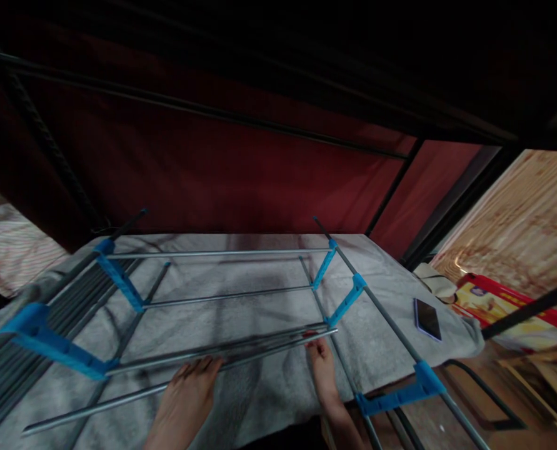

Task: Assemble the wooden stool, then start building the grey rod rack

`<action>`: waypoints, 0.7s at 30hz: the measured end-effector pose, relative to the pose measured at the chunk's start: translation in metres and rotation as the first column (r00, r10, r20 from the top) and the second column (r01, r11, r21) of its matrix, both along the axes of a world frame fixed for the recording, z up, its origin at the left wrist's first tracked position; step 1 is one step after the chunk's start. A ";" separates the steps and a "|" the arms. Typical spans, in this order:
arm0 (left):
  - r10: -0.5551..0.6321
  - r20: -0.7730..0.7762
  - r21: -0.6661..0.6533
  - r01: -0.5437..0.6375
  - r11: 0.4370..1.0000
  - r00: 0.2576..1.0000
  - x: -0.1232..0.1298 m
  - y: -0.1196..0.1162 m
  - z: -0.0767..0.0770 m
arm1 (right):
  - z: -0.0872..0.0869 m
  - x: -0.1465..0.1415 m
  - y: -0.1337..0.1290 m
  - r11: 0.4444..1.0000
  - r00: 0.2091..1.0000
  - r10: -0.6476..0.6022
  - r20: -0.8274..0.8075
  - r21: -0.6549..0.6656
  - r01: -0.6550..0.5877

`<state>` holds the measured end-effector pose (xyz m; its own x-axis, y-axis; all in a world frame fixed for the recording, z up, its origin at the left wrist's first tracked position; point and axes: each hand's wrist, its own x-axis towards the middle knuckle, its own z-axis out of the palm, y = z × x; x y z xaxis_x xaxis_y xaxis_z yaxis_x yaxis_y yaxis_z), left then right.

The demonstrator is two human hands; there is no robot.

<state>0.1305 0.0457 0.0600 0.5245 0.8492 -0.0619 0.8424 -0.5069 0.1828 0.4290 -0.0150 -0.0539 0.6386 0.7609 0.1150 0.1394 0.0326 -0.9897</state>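
Note:
A loose metal rod (104, 403) runs slantwise across the front of a partly assembled rack of metal tubes and blue plastic brackets. My left hand (187, 397) is closed over the middle of this rod, its fingertips close to a fixed crossbar (151, 358). Near the rod's right end, my right hand (322, 362) grips it with curled fingers, just below a blue bracket (347, 304). At the left, another blue bracket (62, 350) holds the crossbar's other end. One more bracket (400, 392) sits at the front right.
A bundle of metal rods (57, 331) lies along the left of the grey cloth (259, 275). A phone (427, 319) rests on the cloth at the right. Beyond stand a dark frame with red fabric (240, 175), a red and yellow package (498, 306) and a wooden stool (545, 381).

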 end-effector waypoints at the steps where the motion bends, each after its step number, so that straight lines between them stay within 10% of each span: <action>1: 0.003 -0.006 0.001 -0.003 1.000 1.000 -0.001 0.001 -0.002 | 0.002 0.001 0.000 1.000 0.998 0.020 -0.059 0.003 -0.020; 21: 0.034 0.076 -0.055 -0.030 0.998 0.997 -0.004 0.014 -0.020 | 0.057 0.006 0.019 0.987 0.716 0.073 -0.694 0.154 0.048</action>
<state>0.1262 0.0600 0.0398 0.5023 0.8620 -0.0686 0.8402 -0.4677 0.2744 0.4350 0.0042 0.0032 0.5742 0.7811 -0.2452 -0.5877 0.1848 -0.7877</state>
